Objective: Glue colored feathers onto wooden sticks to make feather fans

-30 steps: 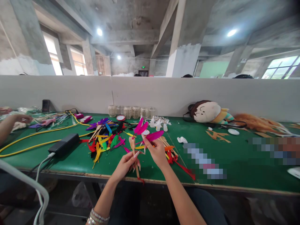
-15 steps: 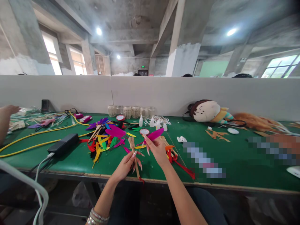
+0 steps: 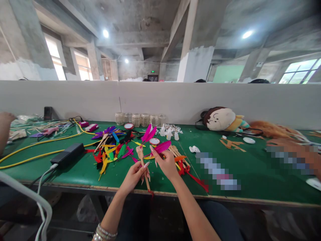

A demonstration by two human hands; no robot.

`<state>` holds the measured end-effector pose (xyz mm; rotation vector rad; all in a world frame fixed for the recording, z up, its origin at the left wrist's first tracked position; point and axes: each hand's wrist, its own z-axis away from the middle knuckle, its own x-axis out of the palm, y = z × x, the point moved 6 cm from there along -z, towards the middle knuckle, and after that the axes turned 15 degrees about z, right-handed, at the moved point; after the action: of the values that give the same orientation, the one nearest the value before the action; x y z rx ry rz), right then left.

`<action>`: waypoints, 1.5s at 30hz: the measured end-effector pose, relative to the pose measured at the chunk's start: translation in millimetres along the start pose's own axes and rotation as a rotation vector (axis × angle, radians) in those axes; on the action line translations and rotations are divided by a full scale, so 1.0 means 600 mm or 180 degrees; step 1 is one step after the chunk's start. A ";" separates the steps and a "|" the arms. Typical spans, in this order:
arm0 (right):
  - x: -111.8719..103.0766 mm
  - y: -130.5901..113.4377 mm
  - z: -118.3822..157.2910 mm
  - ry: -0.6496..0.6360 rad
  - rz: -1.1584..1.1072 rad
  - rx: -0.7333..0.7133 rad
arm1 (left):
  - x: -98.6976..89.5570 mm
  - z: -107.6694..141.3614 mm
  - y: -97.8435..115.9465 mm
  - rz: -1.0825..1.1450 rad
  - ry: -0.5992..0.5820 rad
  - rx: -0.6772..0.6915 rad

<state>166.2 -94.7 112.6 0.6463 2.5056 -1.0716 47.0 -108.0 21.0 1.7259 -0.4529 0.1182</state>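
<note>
My left hand (image 3: pixel 135 175) is closed around a slim wooden stick (image 3: pixel 143 164) with a thicker, carved-looking head and a red tassel at its lower end. Two magenta feathers (image 3: pixel 148 134) stand up from the stick's head. Between the fingertips of my right hand (image 3: pixel 164 163) is another magenta feather (image 3: pixel 162 147), its tip pointing right and its quill end close to the stick's head. A pile of coloured feathers (image 3: pixel 110 152) lies left of my hands. Behind my right hand rest several wooden sticks (image 3: pixel 178 153) with red tassels.
Glass jars (image 3: pixel 136 119) line the divider, with small white bottles (image 3: pixel 169 134) in front. A black power adapter (image 3: pixel 68 156) and yellow cable (image 3: pixel 32 157) lie left. A plush doll (image 3: pixel 220 119) is at back right. Other people's arms (image 3: pixel 4 130) show at both sides.
The stick in my left hand has turned, so its magenta feathers now point up instead of left. The feather in my right hand has shifted slightly down and left.
</note>
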 end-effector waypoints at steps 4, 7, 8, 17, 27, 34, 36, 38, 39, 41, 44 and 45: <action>0.000 0.017 0.001 0.0287 -0.0099 0.0253 | 0.001 0.002 0.004 -0.0068 0.0005 0.0066; 0.004 0.023 0.003 0.0340 -0.0193 0.0382 | -0.001 0.002 0.003 -0.0065 0.0012 0.0066; 0.005 0.021 0.004 0.0347 -0.0194 0.0362 | -0.002 0.002 0.002 -0.0070 0.0019 0.0058; 0.003 0.007 0.004 0.0447 -0.0026 0.0188 | 0.001 0.004 0.005 -0.0098 0.0022 0.0002; 0.004 0.012 0.002 0.0483 -0.0003 0.0307 | 0.003 0.004 0.004 -0.0115 -0.0089 0.0007; 0.008 0.017 0.000 0.0384 -0.0052 0.0338 | 0.001 0.004 0.007 -0.0255 -0.0067 0.0032; 0.009 0.017 0.000 0.0363 -0.0086 0.0344 | 0.000 0.004 0.007 -0.0286 -0.0064 0.0056; 0.010 0.016 0.000 0.0340 -0.0137 0.0334 | 0.000 0.004 0.006 -0.0315 -0.0058 0.0055; 0.010 0.016 -0.001 0.0330 -0.0157 0.0323 | -0.001 0.004 0.005 -0.0329 -0.0060 0.0043; 0.010 0.016 -0.001 0.0334 -0.0166 0.0302 | 0.000 0.004 0.003 -0.0361 -0.0091 0.0008; 0.008 0.018 -0.001 0.0380 -0.0087 0.0275 | 0.002 0.005 0.003 -0.0422 -0.0124 -0.0012; 0.007 0.018 -0.001 0.0401 -0.0052 0.0270 | 0.002 0.005 0.003 -0.0435 -0.0116 -0.0009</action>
<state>168.2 -86.3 104.3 0.7398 2.5870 -1.1832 47.0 -111.5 22.6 1.7532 -0.3603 -0.0122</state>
